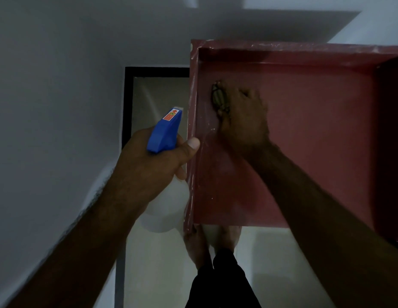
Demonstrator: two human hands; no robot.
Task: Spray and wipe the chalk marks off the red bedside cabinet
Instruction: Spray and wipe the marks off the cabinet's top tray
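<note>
One likely slip: the small olive cloth [217, 97], bunched under curled fingers of the right hand [242, 114] at nine o'clock on the red bedside cabinet top [316, 130], could merely smear the white chalk streaks [194, 103], since the left hand [153, 161], fingers wrapped round the blue-headed translucent spray bottle [164, 130], aims it off the cabinet.

Dim, bluish light, arms nearly black in shadow, soft blur throughout, and wide-angle bending at edges.
</note>
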